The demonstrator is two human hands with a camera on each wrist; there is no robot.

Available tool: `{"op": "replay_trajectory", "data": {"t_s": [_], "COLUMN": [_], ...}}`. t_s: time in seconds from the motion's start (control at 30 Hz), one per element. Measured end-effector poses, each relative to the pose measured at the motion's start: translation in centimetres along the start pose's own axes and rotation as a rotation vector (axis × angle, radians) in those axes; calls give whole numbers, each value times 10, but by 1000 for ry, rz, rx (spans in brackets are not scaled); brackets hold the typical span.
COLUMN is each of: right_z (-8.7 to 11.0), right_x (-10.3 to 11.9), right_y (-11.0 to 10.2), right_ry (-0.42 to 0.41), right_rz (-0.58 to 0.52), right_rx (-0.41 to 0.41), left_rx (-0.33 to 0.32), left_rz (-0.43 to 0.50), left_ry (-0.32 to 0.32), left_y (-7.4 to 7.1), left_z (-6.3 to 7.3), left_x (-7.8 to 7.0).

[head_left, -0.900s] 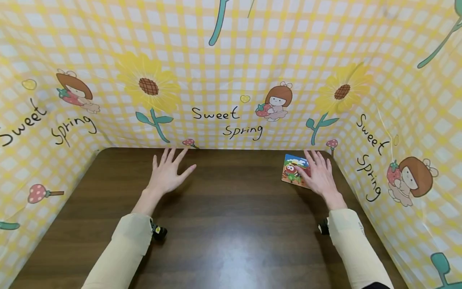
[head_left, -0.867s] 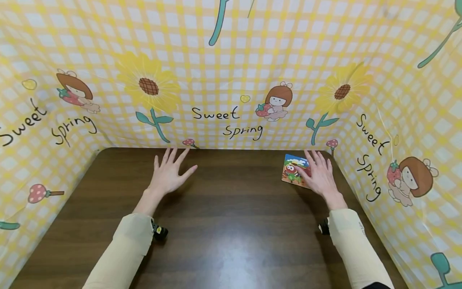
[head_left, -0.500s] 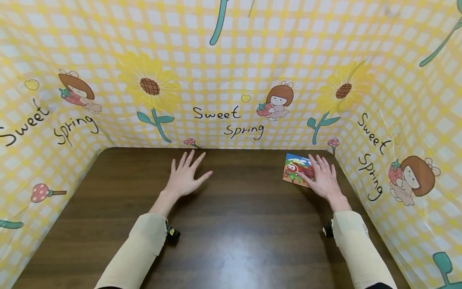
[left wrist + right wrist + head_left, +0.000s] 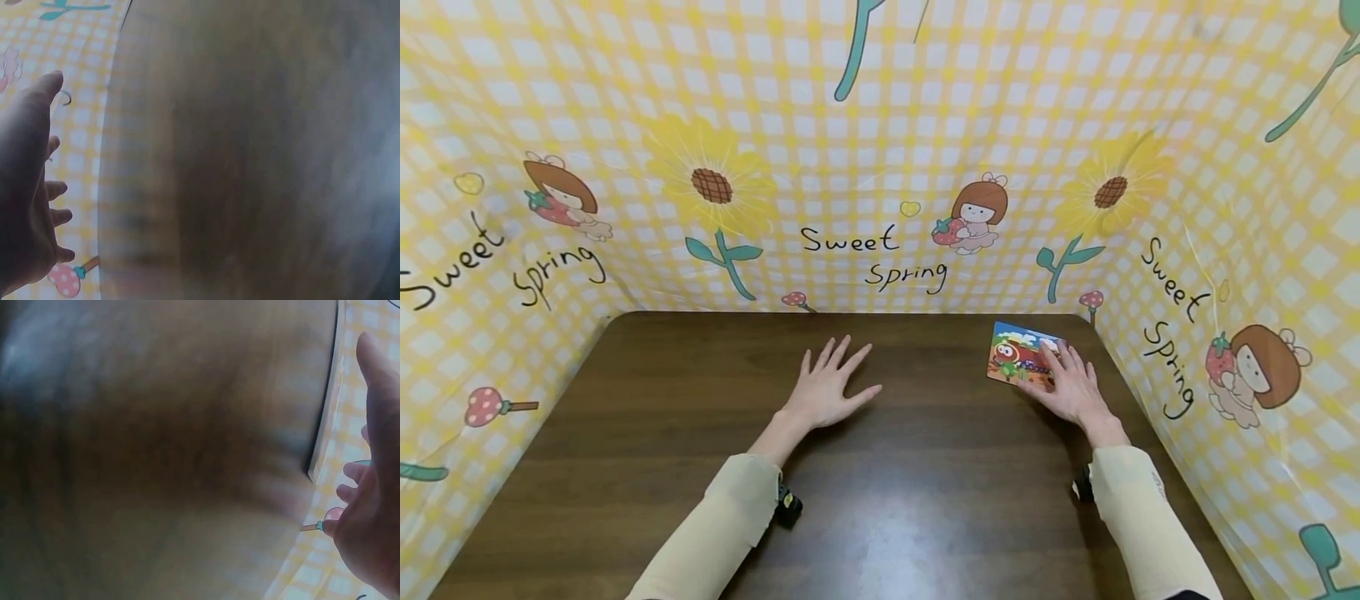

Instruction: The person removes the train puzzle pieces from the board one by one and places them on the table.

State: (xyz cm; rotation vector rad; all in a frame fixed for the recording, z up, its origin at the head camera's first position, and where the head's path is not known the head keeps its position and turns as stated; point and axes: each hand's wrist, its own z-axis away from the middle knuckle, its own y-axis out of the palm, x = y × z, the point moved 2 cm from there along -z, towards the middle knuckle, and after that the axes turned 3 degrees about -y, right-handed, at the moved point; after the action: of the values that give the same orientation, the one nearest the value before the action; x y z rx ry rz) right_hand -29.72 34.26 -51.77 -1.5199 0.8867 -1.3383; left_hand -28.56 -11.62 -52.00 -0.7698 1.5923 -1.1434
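A small flat board (image 4: 1009, 357) with a bright cartoon train picture lies at the back right of the dark wooden table (image 4: 895, 458). My right hand (image 4: 1071, 390) is over its right part, fingers straight and thumb spread along its near edge, covering some of the picture. In the right wrist view the board (image 4: 327, 394) shows only as a thin edge beside the hand (image 4: 372, 506). Left of the table's middle, my left hand (image 4: 823, 392) hovers with its fingers spread and nothing in them. The left wrist view shows that hand (image 4: 28, 181) from the thumb side.
A yellow checked cloth (image 4: 850, 167) with flowers and "Sweet Spring" lettering encloses the table at the back and both sides. Each wrist carries a small black camera, the left one (image 4: 788, 507) and the right one (image 4: 1082, 485). The table surface reflects light in front.
My left hand has moved right and toward me from the back edge. The right hand has drawn back slightly, showing more of the board, which stays in place.
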Motion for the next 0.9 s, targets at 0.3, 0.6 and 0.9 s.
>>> {"op": "replay_trajectory", "data": {"t_s": [0.3, 0.6, 0.9], "right_z": [-2, 2, 5], "right_x": [-5, -9, -6], "right_y": [4, 7, 9], "right_ry": [14, 53, 50], "right_rz": [-11, -11, -8], "right_rx": [21, 93, 98], "left_rx": [72, 98, 97], "left_rz": [-16, -38, -26], "left_ry": [31, 63, 81], "left_y": [9, 16, 19], "left_z": [7, 7, 3], "left_x": [-20, -31, -38]}}
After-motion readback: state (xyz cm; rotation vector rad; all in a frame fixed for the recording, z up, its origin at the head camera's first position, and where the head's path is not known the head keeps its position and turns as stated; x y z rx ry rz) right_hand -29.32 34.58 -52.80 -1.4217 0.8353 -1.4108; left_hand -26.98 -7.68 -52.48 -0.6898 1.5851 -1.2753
